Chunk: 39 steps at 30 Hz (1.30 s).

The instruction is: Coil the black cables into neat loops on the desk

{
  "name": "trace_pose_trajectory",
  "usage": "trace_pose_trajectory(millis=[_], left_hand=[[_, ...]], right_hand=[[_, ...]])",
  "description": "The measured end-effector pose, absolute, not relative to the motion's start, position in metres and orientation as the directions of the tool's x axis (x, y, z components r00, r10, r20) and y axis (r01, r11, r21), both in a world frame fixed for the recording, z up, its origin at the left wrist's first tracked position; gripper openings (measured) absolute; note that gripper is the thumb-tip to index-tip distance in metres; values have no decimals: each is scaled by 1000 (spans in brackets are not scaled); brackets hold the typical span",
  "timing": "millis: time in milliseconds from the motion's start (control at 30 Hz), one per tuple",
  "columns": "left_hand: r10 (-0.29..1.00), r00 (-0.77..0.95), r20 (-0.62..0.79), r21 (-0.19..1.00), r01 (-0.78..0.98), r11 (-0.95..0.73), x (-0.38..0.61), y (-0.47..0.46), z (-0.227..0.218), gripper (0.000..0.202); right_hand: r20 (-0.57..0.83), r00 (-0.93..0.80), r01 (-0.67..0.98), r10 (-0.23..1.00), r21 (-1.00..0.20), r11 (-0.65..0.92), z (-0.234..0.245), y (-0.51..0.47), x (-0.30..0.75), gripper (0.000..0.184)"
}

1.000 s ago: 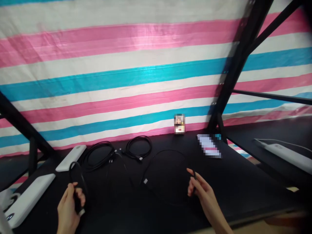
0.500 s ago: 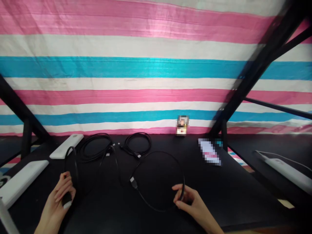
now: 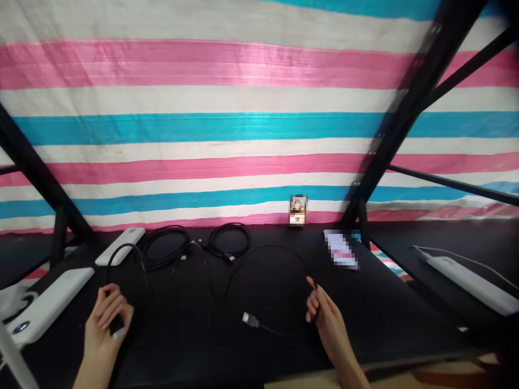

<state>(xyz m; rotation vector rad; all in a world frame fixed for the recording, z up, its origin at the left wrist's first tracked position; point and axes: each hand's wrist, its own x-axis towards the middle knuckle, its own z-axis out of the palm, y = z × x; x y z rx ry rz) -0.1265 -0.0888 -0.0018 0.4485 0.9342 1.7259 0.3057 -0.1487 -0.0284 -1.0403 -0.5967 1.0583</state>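
Observation:
My left hand is closed around a looped part of a black cable, low on the left of the black table. That cable arcs across the table to my right hand, which pinches it between the fingers. The cable's silver plug lies loose on the table between my two hands. Behind them, two coiled black cables rest near the back edge.
Two white power strips lie at the left, and a third one sits on the right shelf. A small blurred card and a flat blurred packet stand by the striped tarp. Black frame bars slant on both sides.
The cable loop has opened out, and its plug end has slid rightward and nearer to me. My right hand has lifted a little; my left hand still grips its loop.

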Motion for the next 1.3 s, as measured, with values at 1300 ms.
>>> trace_pose_trajectory(millis=[1300], left_hand=[[982,-127,139,914,398,-78,-45,-102,-19,33]], right_hand=[[-176,373,-619,911,-779,103,-34,-168,308,35]])
